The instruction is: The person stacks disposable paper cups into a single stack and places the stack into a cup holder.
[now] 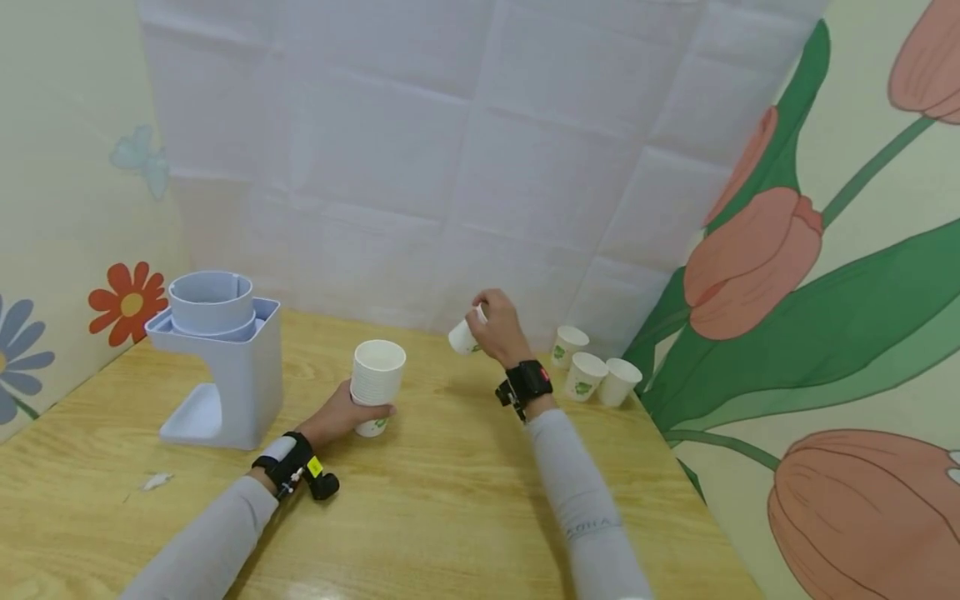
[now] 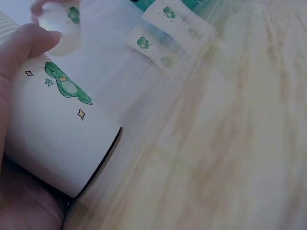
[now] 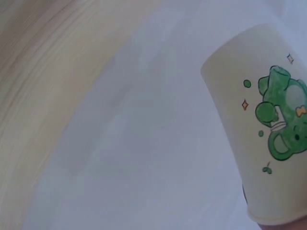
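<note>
My left hand grips a stack of nested white paper cups, thumb across the front of the lowest one. In the left wrist view the bottom cup shows a green cartoon print, its base at the wood tabletop. My right hand pinches a single paper cup near its rim, tilted, toward the back of the table. In the right wrist view that cup has a green bear print and its rim end points down in the picture.
Three loose paper cups stand upright at the back right. On the left is a pale blue stand with a round holder on top. A small white scrap lies in front of it. A white sheet hangs behind the table.
</note>
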A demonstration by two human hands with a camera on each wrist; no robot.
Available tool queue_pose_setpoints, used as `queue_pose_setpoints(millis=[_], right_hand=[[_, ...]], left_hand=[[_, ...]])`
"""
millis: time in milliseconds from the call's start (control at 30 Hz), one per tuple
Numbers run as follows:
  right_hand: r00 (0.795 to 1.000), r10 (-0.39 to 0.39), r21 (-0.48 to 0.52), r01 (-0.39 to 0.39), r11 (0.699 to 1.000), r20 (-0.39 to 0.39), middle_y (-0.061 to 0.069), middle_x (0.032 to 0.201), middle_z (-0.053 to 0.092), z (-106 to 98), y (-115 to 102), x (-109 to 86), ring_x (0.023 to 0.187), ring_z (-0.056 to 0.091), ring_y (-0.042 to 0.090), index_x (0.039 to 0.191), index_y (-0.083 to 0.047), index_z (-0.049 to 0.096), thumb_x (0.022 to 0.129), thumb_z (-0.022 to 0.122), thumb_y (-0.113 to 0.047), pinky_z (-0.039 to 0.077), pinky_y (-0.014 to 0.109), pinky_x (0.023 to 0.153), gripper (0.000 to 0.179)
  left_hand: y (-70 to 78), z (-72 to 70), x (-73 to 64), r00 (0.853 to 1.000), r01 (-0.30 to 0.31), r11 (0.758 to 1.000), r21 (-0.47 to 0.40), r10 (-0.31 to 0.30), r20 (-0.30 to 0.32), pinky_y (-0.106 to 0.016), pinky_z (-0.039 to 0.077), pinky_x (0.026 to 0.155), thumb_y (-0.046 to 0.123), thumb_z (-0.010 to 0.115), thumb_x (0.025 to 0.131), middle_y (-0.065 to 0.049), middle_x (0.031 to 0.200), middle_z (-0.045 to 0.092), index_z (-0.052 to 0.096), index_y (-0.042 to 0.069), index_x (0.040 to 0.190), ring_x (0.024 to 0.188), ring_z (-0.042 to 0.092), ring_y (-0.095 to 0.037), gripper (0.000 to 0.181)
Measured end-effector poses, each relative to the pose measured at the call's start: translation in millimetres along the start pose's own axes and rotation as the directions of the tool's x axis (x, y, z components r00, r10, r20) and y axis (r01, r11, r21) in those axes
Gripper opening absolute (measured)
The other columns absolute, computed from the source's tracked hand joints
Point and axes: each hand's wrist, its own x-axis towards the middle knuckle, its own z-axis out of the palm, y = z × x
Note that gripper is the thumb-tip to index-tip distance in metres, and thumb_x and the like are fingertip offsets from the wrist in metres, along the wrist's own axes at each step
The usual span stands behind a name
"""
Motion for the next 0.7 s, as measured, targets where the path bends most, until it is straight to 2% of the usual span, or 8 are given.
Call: queue_pose_setpoints(millis=[133,333,467,700], right_hand=[[0.997,-0.038,0.103,0.044,0.994,-0.06,0.02,0.103,0.06,0.7,-28.7,-0.4,0.099,0.057,0.033,0.101,0.002,0.061,0.091,0.054,-0.011,0.051,0.048,0.09,0.018],[0.984,-0.087,0.2,0.117,0.973,-0.153,0.018,0.1,0.059,-0.1,-65.1,-2.3,0.093,0.056,0.031,0.1,0.005,0.062,0.089,0.053,-0.011,0.053,0.044,0.079,0.022],[0.976,-0.093,0.23,0.138,0.963,-0.198,0.018,0.101,0.059,-0.6,-80.9,-1.1,0.092,0.057,0.03,0.101,0.005,0.062,0.087,0.051,-0.013,0.054,0.042,0.076,0.025],[0.968,-0.093,0.326,0.167,0.931,-0.231,0.021,0.102,0.058,0.7,-98.6,-4.9,0.095,0.059,0.033,0.101,0.008,0.06,0.087,0.051,-0.011,0.058,0.048,0.076,0.025]], left_hand=[[-1.6,0.2,-0.2,1.0,-0.001,1.0,0.002,0.001,-0.002,-0.059,0.04,0.109,0.024,0.078,0.09,-0.022,0.138,0.054,0.039,0.003,0.147,0.129,0.052,-0.038,0.071],[-1.6,-0.4,0.4,1.0,-0.03,1.0,0.004,0.03,0.0,-0.055,0.044,0.106,0.02,0.078,0.09,-0.022,0.133,0.058,0.044,0.0,0.143,0.124,0.056,-0.035,0.065],[1.1,-1.6,-0.2,0.998,-0.057,0.998,0.011,0.057,0.003,-0.054,0.045,0.105,0.015,0.075,0.091,-0.022,0.132,0.058,0.045,-0.001,0.141,0.123,0.056,-0.035,0.061],[3.7,-0.7,-1.3,1.0,-0.028,1.0,0.013,0.028,0.008,-0.057,0.043,0.108,0.016,0.075,0.091,-0.023,0.136,0.056,0.042,0.0,0.144,0.127,0.054,-0.038,0.064]])
